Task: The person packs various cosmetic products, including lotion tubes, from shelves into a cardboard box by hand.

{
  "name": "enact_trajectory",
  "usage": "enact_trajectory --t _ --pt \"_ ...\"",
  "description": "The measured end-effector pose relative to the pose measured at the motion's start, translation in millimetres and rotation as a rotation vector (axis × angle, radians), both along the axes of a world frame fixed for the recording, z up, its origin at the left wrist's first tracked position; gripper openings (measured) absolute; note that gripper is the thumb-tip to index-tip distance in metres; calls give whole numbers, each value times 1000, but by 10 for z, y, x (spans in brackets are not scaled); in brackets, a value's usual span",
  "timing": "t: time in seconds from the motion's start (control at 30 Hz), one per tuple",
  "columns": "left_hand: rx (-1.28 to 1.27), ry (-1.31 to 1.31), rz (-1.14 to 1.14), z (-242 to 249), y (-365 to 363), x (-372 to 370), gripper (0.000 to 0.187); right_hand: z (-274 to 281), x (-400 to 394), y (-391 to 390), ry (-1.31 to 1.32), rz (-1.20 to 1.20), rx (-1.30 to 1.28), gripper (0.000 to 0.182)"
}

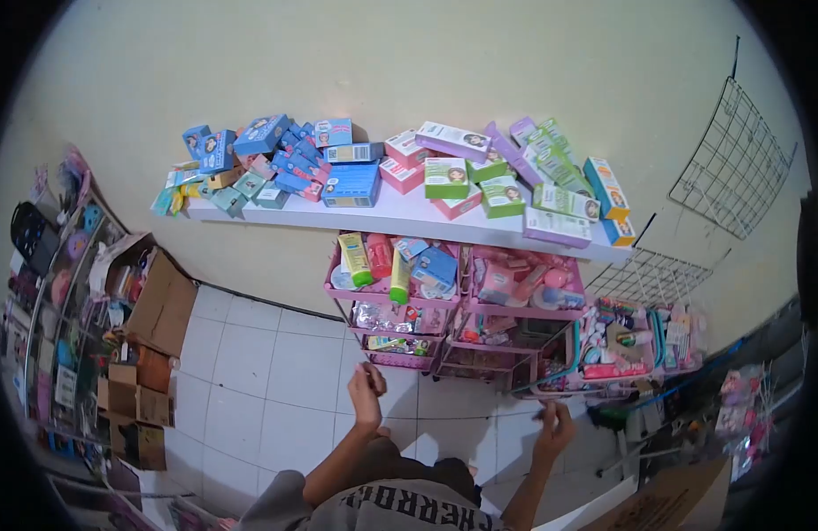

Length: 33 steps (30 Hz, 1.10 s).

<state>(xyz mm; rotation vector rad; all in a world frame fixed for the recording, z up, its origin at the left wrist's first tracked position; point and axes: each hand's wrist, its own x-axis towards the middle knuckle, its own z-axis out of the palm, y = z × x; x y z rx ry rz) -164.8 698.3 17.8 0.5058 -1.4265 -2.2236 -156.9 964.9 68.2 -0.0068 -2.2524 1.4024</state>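
Observation:
My left hand point(366, 394) hangs in front of the left pink trolley point(391, 305), its fingers curled in and nothing visible in them. Over the floor, just before the baskets, my right hand point(556, 427) is held with fingers loosely bent and apart, and no object shows in it. Neither hand touches the goods. On the white wall shelf point(356, 225) lie blue boxes point(351, 183), green boxes point(446, 178), purple boxes point(453, 139) and pink boxes point(402, 175), loosely piled. Yellow-green tubes point(355, 258) and a blue box point(434, 268) fill the left trolley's top tray.
A second pink trolley point(524, 311) stands alongside, next to a filled basket point(613, 341). Wire grids point(732, 159) are at the right. An open cardboard box point(165, 301), smaller cartons point(135, 394) and a stocked rack point(59, 327) stand left. White tiles point(303, 354) cover the floor.

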Motion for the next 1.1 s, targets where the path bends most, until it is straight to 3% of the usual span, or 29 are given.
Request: enact_trajectory --t 0.1,0.17,0.23,0.33,0.4,0.43,0.5,0.6,0.77,0.87,0.97,1.1 --pt "-197 -17 -51 23 -582 -168 29 7 -398 -649 -6 87 -124 15" --pt "-501 18 13 -198 -947 -567 20 -194 -767 -1041 -57 160 -60 21" --pt "-837 -124 58 -157 -1205 -996 25 -351 -1137 -1468 86 246 178 32" --pt "-989 -144 70 -464 -1476 -1730 41 -788 -1613 -2046 10 185 444 49" --pt "-1231 -290 65 -578 -1514 -2051 51 -853 -1689 -2312 -32 154 501 54" --pt "-1232 -276 55 -496 -1497 -2100 51 -795 -1686 -2422 -119 131 565 56" --pt "-1178 -654 -167 -366 -1437 -2131 59 -772 -1696 -2565 -210 96 627 59" --pt "-1158 -730 -204 -247 -1336 -2070 61 -918 -1751 -2648 -215 51 701 60" --pt "-1110 -674 -242 -316 -1440 -2112 58 -920 -1789 -2659 -134 55 548 49" --pt "-1135 -576 -240 -387 -1567 -2190 46 -743 -1763 -2674 -1 111 541 46" --pt "-762 -535 -321 -581 -1745 -2278 41 -636 -1761 -2741 -44 146 449 44" --pt "-486 -399 -352 -565 -1806 -2218 32 -560 -1750 -2736 -127 179 353 43"
